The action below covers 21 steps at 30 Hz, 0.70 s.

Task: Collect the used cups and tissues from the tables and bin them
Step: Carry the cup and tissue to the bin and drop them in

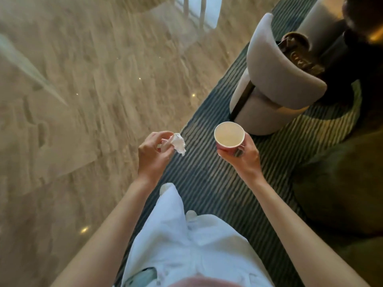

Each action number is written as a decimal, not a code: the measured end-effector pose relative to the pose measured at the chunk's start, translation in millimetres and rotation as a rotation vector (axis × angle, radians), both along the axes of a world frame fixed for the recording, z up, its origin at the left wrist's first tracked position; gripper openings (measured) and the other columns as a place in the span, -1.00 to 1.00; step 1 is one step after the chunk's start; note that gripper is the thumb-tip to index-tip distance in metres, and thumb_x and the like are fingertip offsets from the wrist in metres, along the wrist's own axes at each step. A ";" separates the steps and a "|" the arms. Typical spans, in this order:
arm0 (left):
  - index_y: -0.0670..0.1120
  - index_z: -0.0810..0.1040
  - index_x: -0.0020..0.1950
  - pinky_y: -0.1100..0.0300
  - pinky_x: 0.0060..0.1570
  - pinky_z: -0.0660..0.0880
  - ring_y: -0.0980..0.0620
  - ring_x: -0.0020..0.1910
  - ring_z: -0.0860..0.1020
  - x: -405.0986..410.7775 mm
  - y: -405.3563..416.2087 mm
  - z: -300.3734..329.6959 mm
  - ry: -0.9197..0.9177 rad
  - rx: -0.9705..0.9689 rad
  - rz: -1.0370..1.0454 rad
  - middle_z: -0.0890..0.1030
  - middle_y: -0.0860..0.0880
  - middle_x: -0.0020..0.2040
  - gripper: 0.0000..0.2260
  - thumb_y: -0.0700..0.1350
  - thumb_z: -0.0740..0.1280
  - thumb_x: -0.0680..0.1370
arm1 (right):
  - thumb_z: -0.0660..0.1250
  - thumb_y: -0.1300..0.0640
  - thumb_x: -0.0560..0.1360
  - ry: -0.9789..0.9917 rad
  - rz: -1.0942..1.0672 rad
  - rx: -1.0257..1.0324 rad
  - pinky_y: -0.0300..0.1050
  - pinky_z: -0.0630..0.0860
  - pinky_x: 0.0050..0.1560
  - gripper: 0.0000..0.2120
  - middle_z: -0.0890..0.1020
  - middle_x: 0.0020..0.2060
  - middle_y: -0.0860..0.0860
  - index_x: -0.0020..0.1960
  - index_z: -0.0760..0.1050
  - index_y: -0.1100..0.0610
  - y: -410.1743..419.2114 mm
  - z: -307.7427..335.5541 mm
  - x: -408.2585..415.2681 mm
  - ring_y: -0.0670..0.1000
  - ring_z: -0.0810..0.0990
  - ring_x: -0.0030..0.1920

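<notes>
Two hands out front, low in the frame, each carrying one piece of rubbish. At the bottom centre you catch the person's white trousers (186,241) striding along the striped carpet (209,183), and the blur says we're on the move. Just above, left of centre, the left hand (153,150) has a closed grip, fingers curled round a crumpled white tissue (178,143) that pokes out past the knuckles, bunched up small so nothing drops. Right of centre, the right hand (242,156) wraps a closed grip round the side of a red paper cup (229,136), mouth up and level; it looks empty inside, and holding it upright would keep any dregs off the carpet. One item per hand, held well apart, reads to me as the carry leg toward a bin, though no bin shows yet. Further up on the right stands a pale upholstered armchair (275,79) with something dark on its seat, too murky to name. Polished marble floor (93,79) fills the upper left.
</notes>
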<state>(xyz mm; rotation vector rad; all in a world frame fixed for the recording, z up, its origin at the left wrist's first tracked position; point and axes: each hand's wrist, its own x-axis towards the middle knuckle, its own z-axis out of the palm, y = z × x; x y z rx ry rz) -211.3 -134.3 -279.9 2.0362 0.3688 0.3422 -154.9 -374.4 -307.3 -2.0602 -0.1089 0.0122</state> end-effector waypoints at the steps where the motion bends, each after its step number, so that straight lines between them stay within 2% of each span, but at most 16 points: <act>1: -0.05 0.64 0.01 0.21 -0.16 0.59 0.13 -0.14 0.60 28.6 5.1 -2.7 0.005 0.002 -0.007 0.63 0.02 -0.07 -0.77 -0.27 0.47 0.39 | 0.59 0.10 0.28 0.000 -0.001 -0.002 0.01 0.57 0.11 -0.33 0.56 0.16 0.09 0.30 0.40 0.19 6.8 -2.7 27.6 -0.01 0.56 0.12; 5: -0.06 0.64 0.01 0.18 -0.16 0.59 0.07 -0.12 0.61 156.4 33.7 -15.1 0.009 -0.009 -0.032 0.63 -0.02 -0.06 -0.75 -0.30 0.46 0.39 | 0.59 0.11 0.28 -0.018 -0.023 0.010 -0.03 0.57 0.09 -0.34 0.56 0.15 0.09 0.29 0.40 0.19 38.1 -11.8 152.7 -0.03 0.56 0.09; 8: -0.08 0.64 0.02 0.06 -0.12 0.59 0.05 -0.13 0.62 262.8 53.0 -15.7 0.009 -0.003 -0.078 0.63 -0.04 -0.06 -0.77 -0.29 0.45 0.40 | 0.59 0.12 0.29 -0.015 -0.078 0.025 -0.07 0.56 0.12 -0.33 0.56 0.16 0.10 0.31 0.40 0.21 56.4 -7.6 251.1 -0.01 0.56 0.10; 10: -0.09 0.64 0.00 0.00 -0.13 0.59 0.04 -0.15 0.61 330.5 58.9 -11.1 -0.004 0.009 -0.126 0.63 -0.05 -0.07 -0.79 -0.29 0.44 0.41 | 0.58 0.11 0.29 -0.018 -0.120 0.014 -0.19 0.53 0.12 -0.33 0.57 0.15 0.07 0.31 0.40 0.20 61.7 -2.0 311.0 -0.06 0.55 0.09; 12: -0.11 0.65 0.00 -0.03 -0.14 0.59 0.03 -0.16 0.61 396.9 59.3 -6.7 -0.019 0.030 -0.197 0.62 -0.05 -0.08 -0.81 -0.29 0.43 0.41 | 0.57 0.09 0.30 -0.002 -0.158 0.035 -0.38 0.46 0.08 -0.34 0.56 0.13 0.00 0.31 0.38 0.16 60.3 1.2 365.4 -0.19 0.53 0.07; 15: -0.07 0.64 0.01 0.00 -0.17 0.60 0.08 -0.19 0.60 490.5 55.6 -3.5 -0.042 0.067 -0.274 0.61 -0.01 -0.08 -0.80 -0.25 0.43 0.41 | 0.57 0.09 0.31 0.009 -0.211 0.047 -0.55 0.40 0.02 -0.35 0.52 0.12 -0.07 0.31 0.37 0.12 54.3 0.3 439.1 -0.35 0.50 0.04; 19: -0.09 0.64 0.02 0.04 -0.19 0.61 0.09 -0.18 0.59 615.8 42.7 -9.2 -0.071 0.123 -0.376 0.59 0.03 -0.08 -0.77 -0.29 0.42 0.40 | 0.57 0.06 0.30 0.026 -0.313 0.049 -0.36 0.46 0.10 -0.34 0.57 0.17 0.05 0.30 0.38 0.16 41.0 -8.1 544.6 -0.10 0.53 0.12; 21: -0.10 0.65 0.02 0.02 -0.16 0.61 0.07 -0.17 0.60 682.3 33.0 -11.9 -0.070 0.141 -0.397 0.59 0.04 -0.08 -0.74 -0.33 0.41 0.38 | 0.58 0.09 0.29 0.031 -0.354 0.101 -0.22 0.51 0.14 -0.34 0.57 0.16 0.05 0.30 0.38 0.15 31.2 -13.3 600.5 -0.05 0.55 0.12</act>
